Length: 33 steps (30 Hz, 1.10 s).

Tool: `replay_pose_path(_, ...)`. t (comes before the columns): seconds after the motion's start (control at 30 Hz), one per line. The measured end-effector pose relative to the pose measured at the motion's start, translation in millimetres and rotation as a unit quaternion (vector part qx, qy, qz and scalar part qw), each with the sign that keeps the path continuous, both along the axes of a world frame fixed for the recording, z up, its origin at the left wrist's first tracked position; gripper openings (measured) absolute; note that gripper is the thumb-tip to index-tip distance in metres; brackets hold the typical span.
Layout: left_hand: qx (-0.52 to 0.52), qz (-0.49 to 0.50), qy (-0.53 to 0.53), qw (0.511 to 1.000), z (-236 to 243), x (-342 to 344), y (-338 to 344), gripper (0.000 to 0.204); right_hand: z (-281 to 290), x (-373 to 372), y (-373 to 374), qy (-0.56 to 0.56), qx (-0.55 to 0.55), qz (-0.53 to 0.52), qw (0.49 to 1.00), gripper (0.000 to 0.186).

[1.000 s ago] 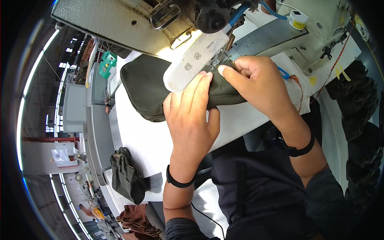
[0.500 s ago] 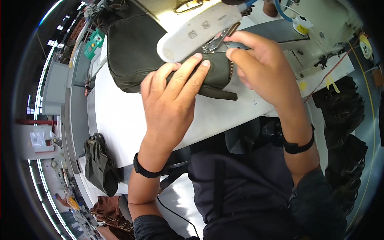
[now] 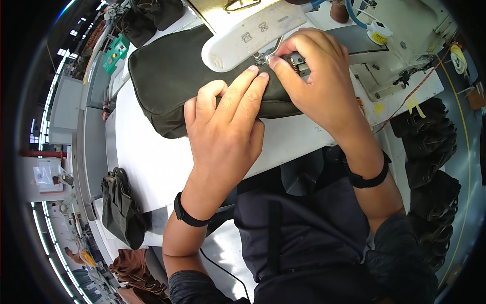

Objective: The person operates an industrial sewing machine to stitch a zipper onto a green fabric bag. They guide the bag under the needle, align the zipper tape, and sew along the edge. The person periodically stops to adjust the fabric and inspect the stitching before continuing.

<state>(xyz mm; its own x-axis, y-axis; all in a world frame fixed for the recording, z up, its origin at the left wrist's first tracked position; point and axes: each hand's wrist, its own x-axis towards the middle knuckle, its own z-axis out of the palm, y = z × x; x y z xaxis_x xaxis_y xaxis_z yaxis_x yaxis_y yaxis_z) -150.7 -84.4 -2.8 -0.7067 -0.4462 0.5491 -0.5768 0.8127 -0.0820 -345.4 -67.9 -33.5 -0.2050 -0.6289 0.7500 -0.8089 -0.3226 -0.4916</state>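
Observation:
A dark olive fabric bag (image 3: 169, 71) lies under the sewing machine's white head (image 3: 255, 38). My left hand (image 3: 223, 121) presses on the bag with its fingers stretched out, the fingertips close to the machine's presser foot (image 3: 263, 57). Just right of the foot, my right hand (image 3: 324, 78) has thumb and forefinger pinched together at the bag's edge. What lies between those fingertips is hidden. A short stretch of brass zip teeth (image 3: 293, 64) shows beside the right thumb.
The white worktable (image 3: 147, 167) carries the machine. Another olive bag (image 3: 121, 207) sits at the lower left, with brown pieces (image 3: 135, 271) below it. Dark bags (image 3: 430, 202) are piled at the right. A green box (image 3: 116, 53) stands at the far left.
The bag has turned and shifted under the machine, its left part coming nearer to me. My right hand has moved slightly left and up, closer to the presser foot. My left hand stays on the bag.

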Motion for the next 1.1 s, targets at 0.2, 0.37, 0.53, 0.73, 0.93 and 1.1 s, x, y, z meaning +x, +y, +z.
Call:
replay_pose_path(0.2,0.017,0.008,0.013,1.000,1,0,-1,0.064,0,0,-11,-0.006,-0.006,0.018,1.000,0.008)
replay_pose_path(0.37,0.057,0.003,0.020,0.998,6,0,-2,0.063,-1,3,-15,-0.016,0.001,0.004,1.000,0.006)
replay_pose_path(0.53,0.097,-0.007,0.033,0.995,10,1,-3,0.062,2,4,-12,-0.021,0.008,-0.005,1.000,0.006)
replay_pose_path(0.73,0.098,-0.008,0.035,0.995,9,1,-3,0.063,5,6,-11,-0.034,0.017,-0.007,0.999,0.007)
replay_pose_path(0.93,0.106,-0.009,0.045,0.993,11,1,-4,0.060,5,8,-14,-0.027,0.004,-0.022,0.999,0.007)
replay_pose_path(1.1,0.114,-0.005,0.030,0.993,12,0,-3,0.064,3,6,-17,-0.027,0.006,-0.028,0.999,0.007)
